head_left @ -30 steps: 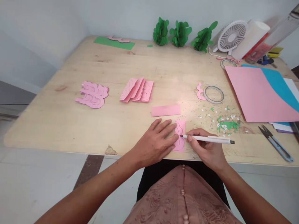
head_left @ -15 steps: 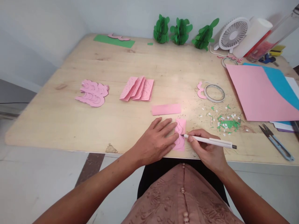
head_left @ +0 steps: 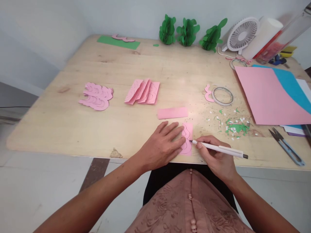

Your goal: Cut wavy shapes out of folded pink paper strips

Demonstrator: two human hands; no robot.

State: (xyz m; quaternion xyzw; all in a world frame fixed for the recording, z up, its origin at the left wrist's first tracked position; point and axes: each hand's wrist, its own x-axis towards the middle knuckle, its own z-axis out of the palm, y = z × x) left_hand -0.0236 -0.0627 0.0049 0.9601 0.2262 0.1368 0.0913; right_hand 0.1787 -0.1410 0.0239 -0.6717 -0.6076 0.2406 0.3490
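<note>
My left hand [head_left: 165,145] lies flat with fingers stretched over the left part of a small pink paper strip [head_left: 188,129] at the table's front edge. Curved dark outlines are drawn on the strip; the part under my fingers is hidden. My right hand [head_left: 217,155] grips a white pen [head_left: 221,149], its tip touching the strip's right side. Just beyond my left fingers lies a plain pink strip [head_left: 172,113]. Farther off are folded pink strips with drawn curves [head_left: 142,92] and, to the left, a stack of pink scalloped cutouts [head_left: 97,96].
Right of my hands are green and white paper scraps [head_left: 238,127], blue-handled snips [head_left: 286,147], a tape roll [head_left: 223,96] and pink sheets [head_left: 274,97]. Green paper figures [head_left: 188,32] and a white fan [head_left: 243,35] stand along the back. A green strip [head_left: 119,42] lies back left.
The pen tip has shifted slightly right along the strip, and the drawn curve on its right side looks longer. My left hand stays in place.
</note>
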